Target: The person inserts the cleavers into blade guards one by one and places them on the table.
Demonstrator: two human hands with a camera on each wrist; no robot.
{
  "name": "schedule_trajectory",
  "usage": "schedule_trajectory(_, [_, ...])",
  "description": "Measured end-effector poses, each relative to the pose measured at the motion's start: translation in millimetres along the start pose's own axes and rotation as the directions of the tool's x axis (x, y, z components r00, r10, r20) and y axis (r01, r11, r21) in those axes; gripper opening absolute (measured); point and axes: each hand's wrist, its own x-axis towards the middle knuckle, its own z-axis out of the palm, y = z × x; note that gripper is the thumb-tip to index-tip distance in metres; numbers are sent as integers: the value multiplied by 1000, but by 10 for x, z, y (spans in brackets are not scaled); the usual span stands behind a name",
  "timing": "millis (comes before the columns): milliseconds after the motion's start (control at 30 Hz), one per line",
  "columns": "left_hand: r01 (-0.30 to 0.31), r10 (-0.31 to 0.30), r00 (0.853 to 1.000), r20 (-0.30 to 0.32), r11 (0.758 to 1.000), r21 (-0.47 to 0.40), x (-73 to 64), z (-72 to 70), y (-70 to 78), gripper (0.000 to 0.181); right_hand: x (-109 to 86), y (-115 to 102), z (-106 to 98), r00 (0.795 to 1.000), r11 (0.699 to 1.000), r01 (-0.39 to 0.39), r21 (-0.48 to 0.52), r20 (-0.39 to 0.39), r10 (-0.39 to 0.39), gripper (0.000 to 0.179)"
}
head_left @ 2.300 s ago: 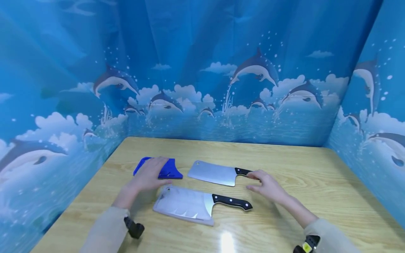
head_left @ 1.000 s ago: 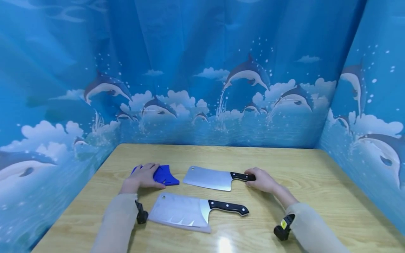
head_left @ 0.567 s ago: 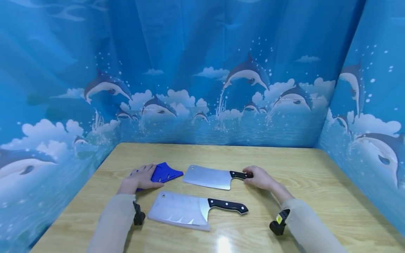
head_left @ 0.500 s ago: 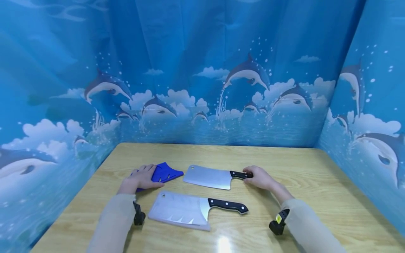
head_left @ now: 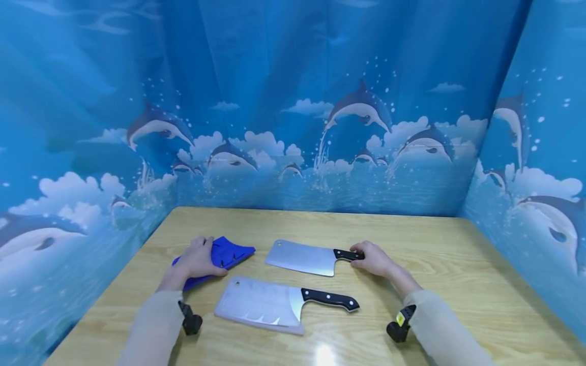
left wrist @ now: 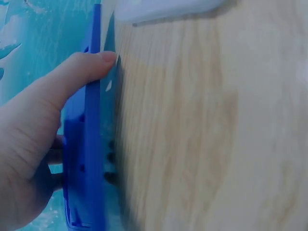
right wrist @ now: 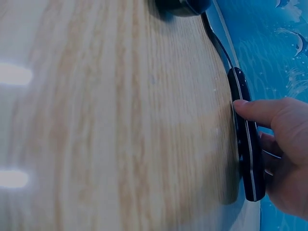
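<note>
My left hand (head_left: 197,260) grips a blue plastic knife sheath (head_left: 224,253) at the left of the table. In the left wrist view the thumb lies over the near edge of the sheath (left wrist: 86,144), with fingers behind it. My right hand (head_left: 376,259) holds the black handle of a bare cleaver (head_left: 302,257), whose steel blade points left on the tabletop. In the right wrist view the thumb presses one side of that handle (right wrist: 248,144), fingers on the other. Closer to me lies a second cleaver (head_left: 329,297), its blade inside a translucent cover (head_left: 256,302).
The pale wooden table (head_left: 412,234) carries these things. Blue curtains (head_left: 284,76) printed with dolphins stand along its back and sides. A light reflection shows near the front of the table.
My right hand has come down onto the bare cleaver's handle. My left hand has turned the blue sheath at an angle and drawn it left and toward me. Both cleavers stay put.
</note>
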Motion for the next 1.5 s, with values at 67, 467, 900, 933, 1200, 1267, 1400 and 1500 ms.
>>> schedule_trajectory(67, [-5, 4, 999, -36, 1000, -7, -30, -4, -28, 114, 3, 3, 1, 1000, 1000, 10, -16, 2, -10, 37])
schedule_trajectory(467, [-40, 40, 996, -84, 999, -3, -190, -107, 72, 111, 32, -29, 49, 1000, 997, 6, -72, -8, -6, 33])
schedule_trajectory(900, [-231, 240, 964, -111, 969, 85, -355, -125, 495, 109, 17, -42, 89, 998, 989, 56, -140, -30, -61, 28])
schedule_trajectory(933, [-244, 253, 961, -112, 966, 92, -364, -130, 531, 109, 14, -42, 85, 998, 989, 52, -136, -36, -58, 28])
schedule_trajectory(1200, [-314, 332, 937, -111, 936, 157, -408, -151, 773, 111, -90, -62, 0, 995, 993, 72, -99, -57, -78, 26])
schedule_trajectory(1267, [-325, 346, 932, -110, 931, 167, -429, -160, 820, 110, -137, -68, -23, 996, 992, 72, -107, -53, -78, 26])
schedule_trajectory(1400, [-328, 349, 932, -98, 928, 177, -459, -187, 890, 111, -232, -70, -67, 995, 985, 73, -154, -55, -83, 28])
schedule_trajectory(1500, [-336, 356, 930, -94, 924, 180, -463, -195, 921, 112, -292, -73, -107, 996, 985, 46, -165, -68, -58, 34])
